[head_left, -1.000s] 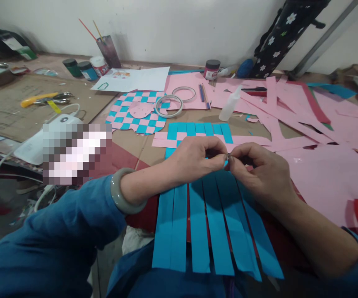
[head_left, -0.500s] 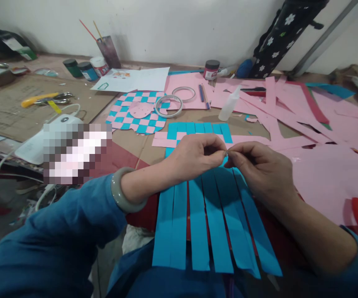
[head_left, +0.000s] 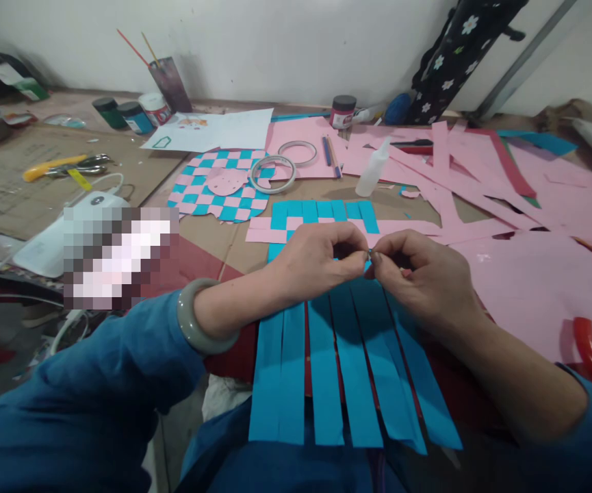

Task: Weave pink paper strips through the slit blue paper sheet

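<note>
My left hand [head_left: 321,260] and my right hand [head_left: 419,274] meet fingertip to fingertip above a sheet of blue paper cut into strips [head_left: 326,390]. Both are closed in a pinch. Between the tips is something tiny that I cannot make out. The blue strips fan down over the table edge toward my lap. At their far end, pink paper strips [head_left: 259,229] run across and are woven through the blue. Part of that weave lies hidden behind my hands. A bangle [head_left: 190,318] circles my left wrist.
Beyond lie a checkered pink and blue woven piece [head_left: 198,188], tape rolls [head_left: 274,175], a glue bottle [head_left: 372,170] and pencils [head_left: 331,157]. Pink paper scraps [head_left: 526,287] spread to the right, near a red curved handle [head_left: 588,349]. Leftward are a white power bank [head_left: 70,233] and a yellow-handled tool [head_left: 49,168].
The view has shifted slightly, so everything sits a little further left. My hands keep their pinch with the fingertips together; the paper strips stay as they were.
</note>
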`<state>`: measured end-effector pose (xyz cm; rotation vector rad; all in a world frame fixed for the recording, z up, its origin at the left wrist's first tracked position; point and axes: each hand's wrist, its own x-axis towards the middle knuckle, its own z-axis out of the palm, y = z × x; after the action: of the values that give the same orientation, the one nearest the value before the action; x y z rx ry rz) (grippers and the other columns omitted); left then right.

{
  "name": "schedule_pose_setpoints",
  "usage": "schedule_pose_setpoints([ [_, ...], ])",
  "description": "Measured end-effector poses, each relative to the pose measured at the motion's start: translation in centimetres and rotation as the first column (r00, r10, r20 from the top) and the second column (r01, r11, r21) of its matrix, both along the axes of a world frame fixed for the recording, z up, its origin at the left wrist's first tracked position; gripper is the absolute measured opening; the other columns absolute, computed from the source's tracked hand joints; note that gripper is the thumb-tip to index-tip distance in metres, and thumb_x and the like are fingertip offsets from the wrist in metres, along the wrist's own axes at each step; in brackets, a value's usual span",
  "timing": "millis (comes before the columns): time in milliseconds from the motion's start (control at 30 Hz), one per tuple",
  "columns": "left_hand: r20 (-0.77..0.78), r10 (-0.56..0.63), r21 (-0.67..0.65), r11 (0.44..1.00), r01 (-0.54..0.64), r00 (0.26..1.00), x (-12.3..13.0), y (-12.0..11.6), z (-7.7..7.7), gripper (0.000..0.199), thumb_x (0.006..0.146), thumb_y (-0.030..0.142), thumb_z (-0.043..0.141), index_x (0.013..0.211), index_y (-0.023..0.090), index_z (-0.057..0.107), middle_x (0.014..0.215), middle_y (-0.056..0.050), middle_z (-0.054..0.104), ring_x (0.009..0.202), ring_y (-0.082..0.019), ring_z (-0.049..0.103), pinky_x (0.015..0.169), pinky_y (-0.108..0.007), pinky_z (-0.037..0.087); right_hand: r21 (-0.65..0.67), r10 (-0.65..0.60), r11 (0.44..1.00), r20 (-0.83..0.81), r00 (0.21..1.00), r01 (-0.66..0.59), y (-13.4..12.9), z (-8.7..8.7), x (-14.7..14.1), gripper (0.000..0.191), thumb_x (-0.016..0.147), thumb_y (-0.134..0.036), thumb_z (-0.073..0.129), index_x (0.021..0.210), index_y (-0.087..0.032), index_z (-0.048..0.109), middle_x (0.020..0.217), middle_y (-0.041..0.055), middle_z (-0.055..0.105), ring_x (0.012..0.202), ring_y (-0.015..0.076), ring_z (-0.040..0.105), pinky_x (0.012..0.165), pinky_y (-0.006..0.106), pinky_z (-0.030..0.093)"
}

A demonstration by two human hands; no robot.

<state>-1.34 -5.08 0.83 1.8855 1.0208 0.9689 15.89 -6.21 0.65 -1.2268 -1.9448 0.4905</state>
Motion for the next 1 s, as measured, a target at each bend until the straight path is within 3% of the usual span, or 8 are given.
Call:
schedule_pose_setpoints([
  [400, 0.090, -0.023, -0.131, 0.991, 0.035, 0.996, 0.13, 0.11, 0.27, 0.009, 0.074, 0.013, 0.055, 0.070, 0.015, 0.062, 0.062, 0.003, 0.057, 0.059, -0.007, 0.049, 0.055, -0.021, 0.037, -0.050, -0.022, 0.999, -0.067, 0.998, 0.018, -0.03, 0.14, -0.17, 0.008, 0.075, -0.019, 0.055, 0.067, -0.023, 0.056, 0.059, -0.0014, 0.062, 0.051, 0.0128, 0.055, 0.046, 0.025, 0.040],
  [667, 0.064, -0.006, -0.076, 0.997, 0.011, 0.998, -0.18, 0.31, -0.09, 0.011, 0.078, 0.016, 0.054, 0.073, 0.016, 0.064, 0.065, 0.002, 0.059, 0.061, -0.008, 0.050, 0.056, -0.022, 0.038, -0.075, -0.030, 0.997, -0.076, 0.997, 0.024, -0.02, 0.05, -0.04, 0.011, 0.082, -0.025, 0.057, 0.071, -0.024, 0.059, 0.062, -0.0009, 0.065, 0.054, 0.0140, 0.061, 0.050, 0.027, 0.047],
  [767, 0.031, 0.026, 0.004, 1.000, -0.026, 0.999, -0.09, 0.12, -0.01, 0.011, 0.077, 0.014, 0.054, 0.072, 0.016, 0.064, 0.065, 0.002, 0.061, 0.062, -0.008, 0.052, 0.058, -0.022, 0.039, -0.077, -0.020, 0.997, -0.101, 0.995, 0.012, -0.10, -0.03, -0.19, 0.009, 0.082, -0.024, 0.058, 0.074, -0.024, 0.062, 0.063, -0.0012, 0.067, 0.056, 0.0141, 0.063, 0.052, 0.027, 0.049],
  [867, 0.006, 0.039, 0.091, 0.995, -0.040, 0.999, -0.02, -0.06, -0.14, 0.011, 0.076, 0.013, 0.055, 0.071, 0.016, 0.064, 0.066, 0.003, 0.064, 0.064, -0.008, 0.054, 0.061, -0.022, 0.041, -0.052, -0.006, 0.999, -0.082, 0.997, 0.002, -0.14, -0.10, -0.19, 0.009, 0.081, -0.022, 0.058, 0.073, -0.024, 0.062, 0.063, -0.0015, 0.067, 0.054, 0.0137, 0.062, 0.052, 0.027, 0.048],
  [1000, 0.006, 0.020, 0.086, 0.996, -0.021, 1.000, -0.01, -0.21, -0.22, 0.009, 0.076, 0.016, 0.057, 0.073, 0.017, 0.065, 0.069, 0.002, 0.066, 0.065, -0.009, 0.056, 0.062, -0.022, 0.043, -0.028, 0.005, 1.000, -0.051, 0.999, -0.007, -0.20, -0.11, -0.04, 0.008, 0.077, -0.020, 0.056, 0.070, -0.024, 0.059, 0.062, -0.0015, 0.065, 0.053, 0.0132, 0.058, 0.047, 0.026, 0.043],
])
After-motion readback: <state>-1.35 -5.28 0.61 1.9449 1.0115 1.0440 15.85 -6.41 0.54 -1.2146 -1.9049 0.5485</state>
